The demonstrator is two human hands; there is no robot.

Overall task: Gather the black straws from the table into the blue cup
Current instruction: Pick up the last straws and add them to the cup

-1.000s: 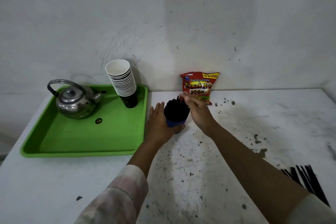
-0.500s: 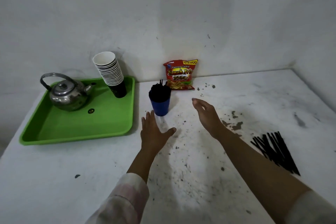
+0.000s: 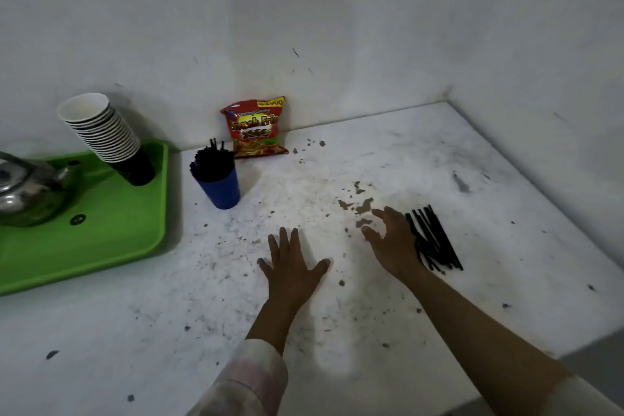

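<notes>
**While lots of straws already stand in the cup, reaching for the rest**

White table (image 3: 388, 159). Green tray (image 3: 128, 246), off to the side. Blue cup (image 3: 220, 191) near the back wall, stuffed with straws. Left hand (image 3: 293, 267) flat, fingers spread, likely for balance. Right hand (image 3: 393, 243) loose, holding nothing, beside the last black straws (image 3: 435, 240), likely to grab them.

Both hands drawn back from the blue cup (image 3: 221, 188), right hand (image 3: 393, 243) now swung over beside the loose black straws (image 3: 435, 240), fingers spread, left hand (image 3: 292, 267) flat on the surface (image 3: 337, 331)
</notes>
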